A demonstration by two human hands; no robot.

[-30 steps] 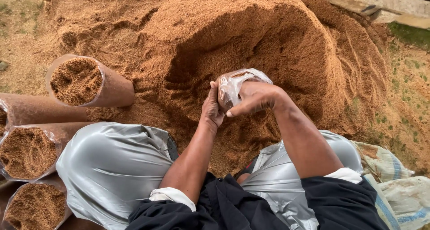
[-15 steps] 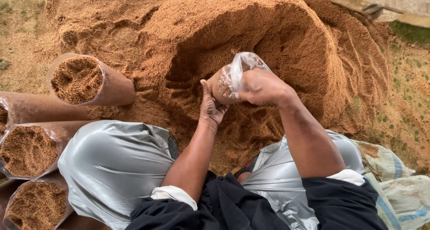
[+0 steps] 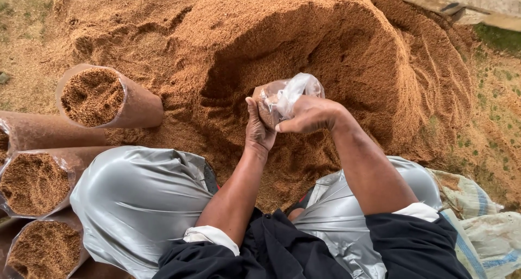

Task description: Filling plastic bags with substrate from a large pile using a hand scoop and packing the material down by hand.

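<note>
The left hand (image 3: 258, 128) cups the side of a clear plastic bag (image 3: 285, 96) part-filled with sawdust; the right hand (image 3: 309, 115) pinches its open top. The bag sits above the sawdust pile (image 3: 304, 35). Filled bags (image 3: 106, 97) lie at left.

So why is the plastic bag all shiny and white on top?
Head view: daylight glares off the crumpled clear bag held by both hands, left hand, right hand; the scooped hollow in the sawdust pile lies in shade; the picture is sharp.
</note>
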